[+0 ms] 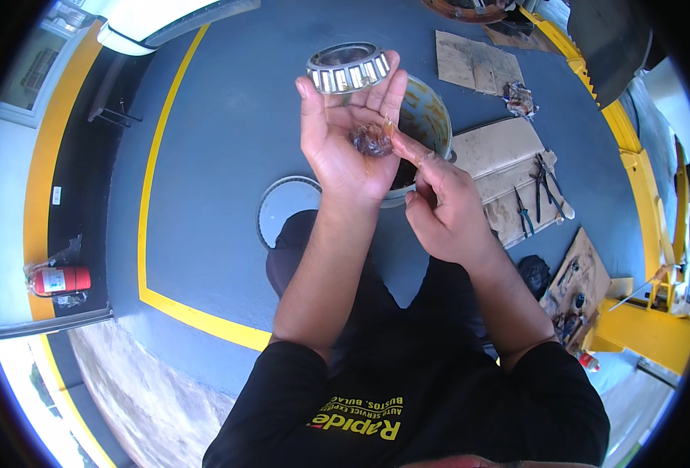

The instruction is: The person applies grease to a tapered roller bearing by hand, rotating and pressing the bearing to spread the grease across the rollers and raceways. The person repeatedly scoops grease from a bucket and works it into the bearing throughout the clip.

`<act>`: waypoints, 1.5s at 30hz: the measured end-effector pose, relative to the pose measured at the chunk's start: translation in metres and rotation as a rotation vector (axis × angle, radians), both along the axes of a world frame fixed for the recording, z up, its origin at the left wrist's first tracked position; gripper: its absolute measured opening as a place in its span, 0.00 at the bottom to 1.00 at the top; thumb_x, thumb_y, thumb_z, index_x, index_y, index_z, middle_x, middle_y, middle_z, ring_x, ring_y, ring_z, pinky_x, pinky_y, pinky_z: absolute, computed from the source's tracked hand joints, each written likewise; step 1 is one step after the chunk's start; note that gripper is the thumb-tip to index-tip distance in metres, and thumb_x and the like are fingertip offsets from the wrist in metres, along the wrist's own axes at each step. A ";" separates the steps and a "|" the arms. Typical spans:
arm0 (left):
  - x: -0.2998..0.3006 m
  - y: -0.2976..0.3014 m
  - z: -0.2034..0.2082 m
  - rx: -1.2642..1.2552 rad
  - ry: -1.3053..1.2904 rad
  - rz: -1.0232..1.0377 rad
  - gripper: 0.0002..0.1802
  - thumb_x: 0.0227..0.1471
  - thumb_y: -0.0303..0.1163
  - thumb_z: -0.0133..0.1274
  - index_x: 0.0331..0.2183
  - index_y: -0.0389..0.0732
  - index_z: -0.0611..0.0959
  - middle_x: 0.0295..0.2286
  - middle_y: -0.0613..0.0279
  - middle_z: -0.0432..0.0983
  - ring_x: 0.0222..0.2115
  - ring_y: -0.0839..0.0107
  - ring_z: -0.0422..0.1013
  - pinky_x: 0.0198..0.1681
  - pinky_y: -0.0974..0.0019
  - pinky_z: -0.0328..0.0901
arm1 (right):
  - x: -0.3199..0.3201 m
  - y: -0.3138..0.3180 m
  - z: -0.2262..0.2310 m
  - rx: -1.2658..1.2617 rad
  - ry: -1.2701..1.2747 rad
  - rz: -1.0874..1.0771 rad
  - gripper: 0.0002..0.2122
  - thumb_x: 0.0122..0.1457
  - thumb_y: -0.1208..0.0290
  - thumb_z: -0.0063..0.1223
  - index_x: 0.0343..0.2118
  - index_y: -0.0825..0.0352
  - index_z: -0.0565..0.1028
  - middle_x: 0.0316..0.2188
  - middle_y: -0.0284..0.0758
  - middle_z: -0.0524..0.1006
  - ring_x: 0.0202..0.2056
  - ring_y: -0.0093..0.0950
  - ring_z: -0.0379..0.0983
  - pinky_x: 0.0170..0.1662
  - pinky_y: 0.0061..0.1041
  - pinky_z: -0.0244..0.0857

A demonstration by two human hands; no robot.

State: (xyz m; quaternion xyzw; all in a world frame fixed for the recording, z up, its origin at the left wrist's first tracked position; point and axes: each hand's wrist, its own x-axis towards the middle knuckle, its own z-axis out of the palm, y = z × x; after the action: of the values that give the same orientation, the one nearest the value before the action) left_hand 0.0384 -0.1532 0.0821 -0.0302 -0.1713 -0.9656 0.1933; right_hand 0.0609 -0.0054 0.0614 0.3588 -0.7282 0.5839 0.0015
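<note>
My left hand (350, 160) is raised palm up in front of me. On its fingertips it holds a tapered roller bearing (349, 69), a shiny steel ring with rollers round its side. A lump of brownish, glossy grease (371, 140) lies in the palm below the bearing. The outstretched index finger of my right hand (448, 195) touches the edge of this grease. Its thumb stands apart from that finger, and the other fingers are curled under, partly hidden. Behind both hands stands a round bucket (444, 117) smeared with grease inside.
A round pale lid (271, 204) lies on the floor by my knee. Pliers (524, 210) rest on flattened cardboard (497, 148) at the right. More cardboard (474, 64) lies farther back. A yellow metal frame (634, 168) runs along the right; a fire extinguisher (62, 280) is far left.
</note>
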 end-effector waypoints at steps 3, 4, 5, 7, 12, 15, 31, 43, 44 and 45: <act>0.000 0.004 0.003 0.014 -0.001 0.007 0.45 0.62 0.61 0.53 0.61 0.31 0.65 0.57 0.38 0.68 0.62 0.46 0.67 0.66 0.47 0.66 | -0.003 0.001 0.000 0.175 0.345 -0.103 0.36 0.47 0.82 0.50 0.66 0.65 0.70 0.59 0.42 0.77 0.30 0.32 0.81 0.32 0.30 0.76; 0.000 0.004 0.002 0.016 0.001 0.006 0.45 0.62 0.62 0.53 0.61 0.31 0.65 0.57 0.38 0.69 0.61 0.46 0.67 0.66 0.48 0.66 | -0.005 0.000 -0.006 0.212 0.460 -0.128 0.36 0.47 0.82 0.51 0.66 0.64 0.69 0.59 0.41 0.77 0.31 0.34 0.82 0.33 0.31 0.77; -0.001 0.002 -0.003 0.019 -0.001 0.017 0.45 0.63 0.61 0.52 0.61 0.32 0.65 0.56 0.38 0.69 0.61 0.46 0.67 0.66 0.48 0.66 | -0.008 -0.001 -0.009 0.249 0.571 -0.150 0.37 0.46 0.81 0.51 0.66 0.64 0.69 0.60 0.41 0.76 0.31 0.36 0.82 0.34 0.33 0.77; -0.002 -0.001 -0.009 0.010 -0.040 0.057 0.44 0.63 0.61 0.53 0.61 0.32 0.64 0.56 0.37 0.69 0.61 0.46 0.67 0.66 0.48 0.66 | -0.007 0.002 -0.008 0.354 0.563 -0.101 0.37 0.47 0.80 0.52 0.66 0.66 0.68 0.60 0.43 0.76 0.32 0.38 0.83 0.34 0.33 0.78; -0.008 -0.010 -0.027 -0.028 -0.116 0.158 0.41 0.63 0.58 0.54 0.58 0.33 0.65 0.54 0.38 0.69 0.59 0.45 0.69 0.66 0.48 0.66 | 0.020 -0.014 -0.023 0.258 0.296 -0.059 0.37 0.46 0.80 0.52 0.66 0.69 0.67 0.59 0.48 0.76 0.34 0.41 0.83 0.35 0.35 0.78; -0.009 -0.018 -0.039 -0.122 -0.108 0.209 0.38 0.64 0.56 0.55 0.56 0.33 0.66 0.54 0.37 0.68 0.59 0.45 0.69 0.67 0.48 0.64 | 0.035 -0.015 -0.013 0.209 0.117 0.006 0.37 0.46 0.81 0.51 0.67 0.70 0.67 0.59 0.51 0.75 0.33 0.39 0.82 0.34 0.34 0.77; -0.003 -0.031 -0.041 -0.035 -0.117 0.098 0.43 0.63 0.58 0.54 0.60 0.31 0.63 0.56 0.36 0.67 0.60 0.45 0.68 0.67 0.48 0.65 | -0.009 -0.012 -0.024 -0.494 -0.698 0.283 0.35 0.50 0.74 0.54 0.67 0.70 0.67 0.67 0.49 0.68 0.26 0.19 0.65 0.31 0.17 0.64; -0.001 -0.083 -0.037 -0.044 -0.033 0.283 0.48 0.62 0.56 0.57 0.63 0.28 0.56 0.60 0.30 0.60 0.63 0.38 0.64 0.66 0.44 0.64 | -0.069 0.000 -0.094 0.618 0.149 0.075 0.30 0.57 0.71 0.56 0.65 0.61 0.71 0.69 0.42 0.62 0.66 0.36 0.63 0.63 0.40 0.61; 0.000 -0.088 -0.038 -0.030 -0.029 0.281 0.49 0.62 0.56 0.56 0.64 0.28 0.55 0.61 0.29 0.59 0.63 0.38 0.63 0.66 0.43 0.64 | -0.064 0.003 -0.110 0.756 0.214 0.060 0.29 0.58 0.67 0.57 0.65 0.60 0.71 0.70 0.43 0.61 0.68 0.38 0.60 0.66 0.45 0.54; -0.001 -0.090 -0.037 -0.019 -0.016 0.277 0.49 0.62 0.56 0.56 0.65 0.28 0.55 0.62 0.29 0.58 0.63 0.38 0.63 0.66 0.43 0.64 | -0.061 0.004 -0.125 0.890 0.288 0.041 0.29 0.59 0.63 0.57 0.65 0.60 0.72 0.71 0.43 0.60 0.69 0.40 0.58 0.68 0.51 0.48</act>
State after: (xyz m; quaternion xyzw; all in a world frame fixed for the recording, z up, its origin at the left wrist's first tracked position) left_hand 0.0376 -0.2436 0.0451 -0.0002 -0.1843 -0.9283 0.3230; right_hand -0.0001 -0.0019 -0.0641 0.4164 -0.8929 0.1592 -0.0630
